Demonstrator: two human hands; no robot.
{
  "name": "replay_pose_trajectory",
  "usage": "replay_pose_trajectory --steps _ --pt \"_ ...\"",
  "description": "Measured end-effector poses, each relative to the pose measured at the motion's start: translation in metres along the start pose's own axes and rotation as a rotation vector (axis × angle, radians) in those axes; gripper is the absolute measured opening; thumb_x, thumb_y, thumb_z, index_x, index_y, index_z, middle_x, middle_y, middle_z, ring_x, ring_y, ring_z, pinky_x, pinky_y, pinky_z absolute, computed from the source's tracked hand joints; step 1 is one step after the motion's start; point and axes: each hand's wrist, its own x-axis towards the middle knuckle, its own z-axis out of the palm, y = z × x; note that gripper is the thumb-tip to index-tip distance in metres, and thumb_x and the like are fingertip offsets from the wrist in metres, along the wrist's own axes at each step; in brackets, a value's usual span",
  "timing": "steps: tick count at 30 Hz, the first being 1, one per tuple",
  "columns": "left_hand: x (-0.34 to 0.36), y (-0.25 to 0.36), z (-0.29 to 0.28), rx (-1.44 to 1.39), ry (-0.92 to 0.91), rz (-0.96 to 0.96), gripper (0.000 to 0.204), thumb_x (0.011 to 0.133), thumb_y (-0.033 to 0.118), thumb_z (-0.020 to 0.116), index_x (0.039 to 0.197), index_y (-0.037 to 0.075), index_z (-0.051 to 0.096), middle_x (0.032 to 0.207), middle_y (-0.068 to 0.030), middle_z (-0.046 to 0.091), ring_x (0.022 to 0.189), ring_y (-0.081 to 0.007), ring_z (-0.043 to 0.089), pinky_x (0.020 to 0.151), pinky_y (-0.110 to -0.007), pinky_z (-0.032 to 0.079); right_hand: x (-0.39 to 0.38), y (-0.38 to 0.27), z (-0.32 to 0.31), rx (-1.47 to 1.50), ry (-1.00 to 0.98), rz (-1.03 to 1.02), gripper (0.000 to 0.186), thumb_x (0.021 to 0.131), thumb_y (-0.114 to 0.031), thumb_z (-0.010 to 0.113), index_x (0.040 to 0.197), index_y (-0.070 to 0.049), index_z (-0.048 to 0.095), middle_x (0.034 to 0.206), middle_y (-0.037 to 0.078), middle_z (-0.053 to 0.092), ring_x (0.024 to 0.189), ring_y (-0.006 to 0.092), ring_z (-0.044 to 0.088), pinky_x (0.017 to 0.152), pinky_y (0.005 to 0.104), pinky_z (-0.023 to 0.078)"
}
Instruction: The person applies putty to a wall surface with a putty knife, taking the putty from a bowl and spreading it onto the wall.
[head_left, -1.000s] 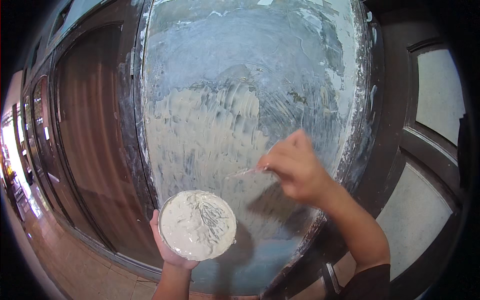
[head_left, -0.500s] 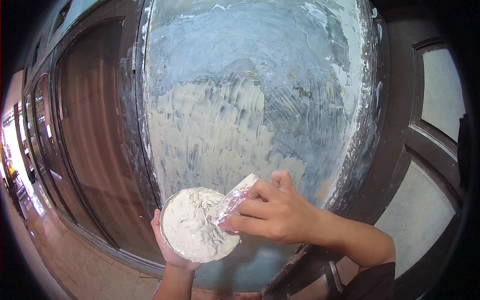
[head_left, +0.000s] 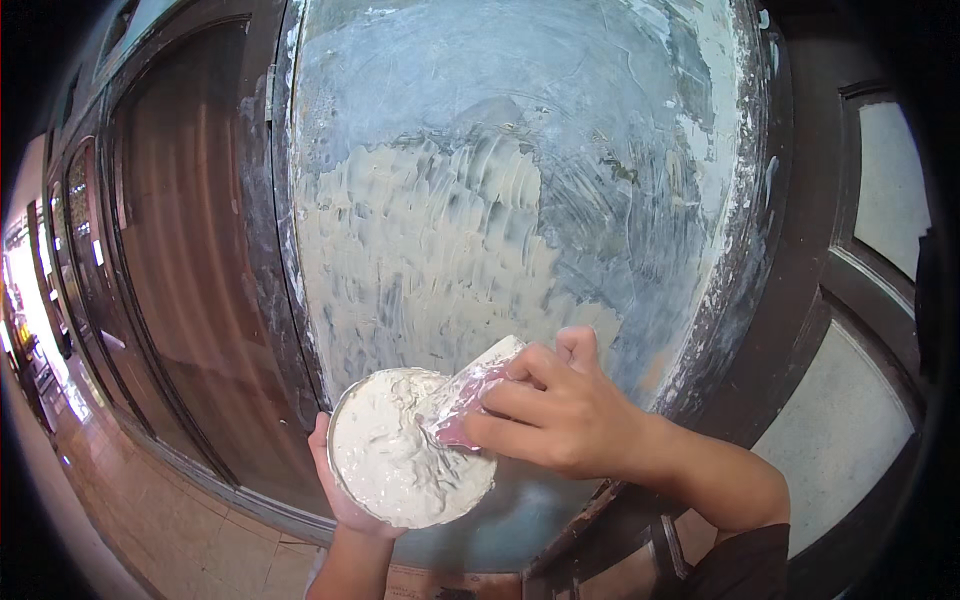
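My left hand (head_left: 352, 500) is wrapped round the side of a round tub of off-white putty (head_left: 385, 470), tilted so its open top faces me. The fingers beneath the tub are mostly hidden. In my right hand (head_left: 560, 410) is a flat pinkish putty spreader (head_left: 465, 400) smeared with white, its working edge dipped into the putty. Behind both hands stands a blue-grey wall panel (head_left: 590, 250), with a coat of cream putty (head_left: 420, 240), ridged and streaky, over its left and lower middle part.
A dark wooden frame with a glass pane (head_left: 190, 250) stands left of the panel. At the right is a dark door (head_left: 800, 330) with pale insets. The panel's right edge (head_left: 735, 210) is rough, with flaking white. Floor tiles (head_left: 190, 520) show at lower left.
The spreader has shifted slightly up within the tub, and the putty around it has been stirred. The tub has tilted a little more toward me. My view has moved slightly.
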Motion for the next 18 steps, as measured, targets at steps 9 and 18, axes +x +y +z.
replay_pose_trajectory --steps 9,18 --pt "0.0026 -0.0027 -0.0063 -0.005 0.002 -0.025 0.077 0.101 0.063 0.032 0.140 0.000 0.053 0.138 -0.0203 0.060 0.121 -0.0371 0.061 0.105 -0.051 0.048 -0.0032 -0.0005 0.0051 -0.004 0.031 0.001 0.015 0.085 -0.022 0.067 0.100 -0.023 0.070 0.089 -0.009 0.058 0.089 0.0140 0.051 0.075 0.0415 0.029" --pt "0.0053 -0.0012 -0.0098 0.008 0.001 -0.038 0.076 0.100 0.063 0.032 0.140 0.002 0.054 0.138 -0.0200 0.060 0.121 -0.0375 0.061 0.105 -0.051 0.048 -0.0043 -0.0043 -0.0001 -0.009 0.015 0.019 0.021 0.078 -0.023 0.074 0.099 -0.025 0.071 0.092 -0.013 0.060 0.087 0.0125 0.054 0.075 0.0420 0.027"
